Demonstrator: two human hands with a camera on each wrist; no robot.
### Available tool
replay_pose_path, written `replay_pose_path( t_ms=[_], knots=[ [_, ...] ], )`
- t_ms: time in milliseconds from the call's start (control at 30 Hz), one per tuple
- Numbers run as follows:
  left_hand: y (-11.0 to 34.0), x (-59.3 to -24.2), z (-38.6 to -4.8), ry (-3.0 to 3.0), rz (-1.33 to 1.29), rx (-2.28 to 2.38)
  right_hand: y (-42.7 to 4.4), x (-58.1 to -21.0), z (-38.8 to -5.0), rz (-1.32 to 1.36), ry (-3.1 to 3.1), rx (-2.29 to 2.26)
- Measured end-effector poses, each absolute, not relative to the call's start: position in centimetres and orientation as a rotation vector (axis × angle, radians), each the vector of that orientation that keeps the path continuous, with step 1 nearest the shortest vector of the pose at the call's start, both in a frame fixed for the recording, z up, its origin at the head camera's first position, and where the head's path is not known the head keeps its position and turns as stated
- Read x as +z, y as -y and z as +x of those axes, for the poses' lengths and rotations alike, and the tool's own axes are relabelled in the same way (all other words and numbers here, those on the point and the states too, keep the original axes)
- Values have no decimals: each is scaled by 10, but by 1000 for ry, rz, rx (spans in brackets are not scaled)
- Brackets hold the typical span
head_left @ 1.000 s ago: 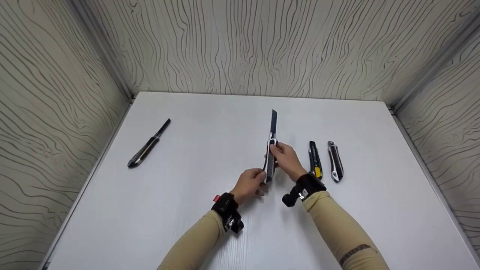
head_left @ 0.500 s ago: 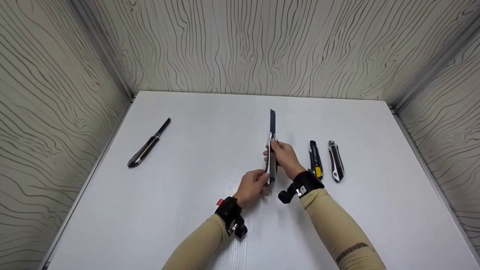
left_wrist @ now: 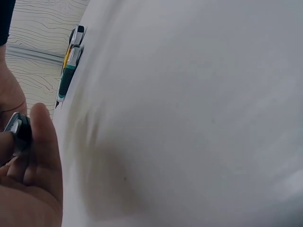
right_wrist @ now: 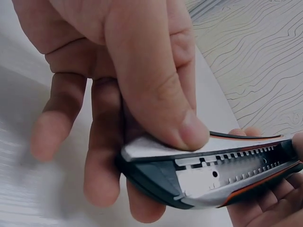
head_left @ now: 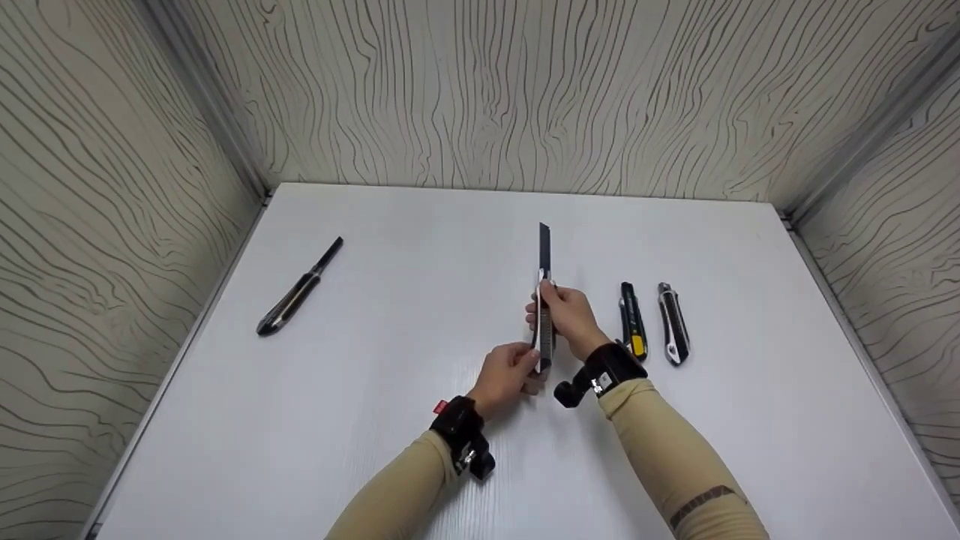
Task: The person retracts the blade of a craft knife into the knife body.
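A snap-off utility knife (head_left: 545, 322), silver and black with orange trim, points away from me in the head view, its long dark blade (head_left: 544, 247) extended. My right hand (head_left: 572, 319) grips the front of the handle, thumb on top near the blade end. My left hand (head_left: 502, 379) pinches the butt end. In the right wrist view, the left thumb (right_wrist: 193, 130) presses on the silver side of the handle, and the toothed slot shows. Part of the right hand (right_wrist: 274, 208) appears at that view's right edge. The left wrist view shows only the knife's butt (left_wrist: 20, 132) between fingers.
On the white table (head_left: 390, 420), a dark utility knife (head_left: 289, 301) lies at the left with blade out. Right of my hands lie a black-and-yellow utility knife (head_left: 631, 319) and a silver-and-black one (head_left: 673, 322), no long blade showing. Wood-patterned panels (head_left: 480, 97) enclose the table.
The held knife has turned slightly, its blade tip shifting a little left and its butt a little right. My left hand has moved slightly right with it. The other knives lie as before.
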State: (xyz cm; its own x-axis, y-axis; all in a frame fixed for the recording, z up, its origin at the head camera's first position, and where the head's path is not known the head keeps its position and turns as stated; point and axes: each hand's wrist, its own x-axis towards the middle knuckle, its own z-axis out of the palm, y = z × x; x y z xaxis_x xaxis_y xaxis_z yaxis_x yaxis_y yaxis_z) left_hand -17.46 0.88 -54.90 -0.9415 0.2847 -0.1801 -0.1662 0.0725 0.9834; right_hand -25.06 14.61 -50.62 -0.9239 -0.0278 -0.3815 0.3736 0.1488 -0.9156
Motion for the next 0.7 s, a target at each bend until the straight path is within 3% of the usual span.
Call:
replay_pose_path(
  t_ms=[700],
  knots=[
    [-5,-547,-173,-1957,87,1970,-139,-508,-249,273,-2058,-1938]
  ],
)
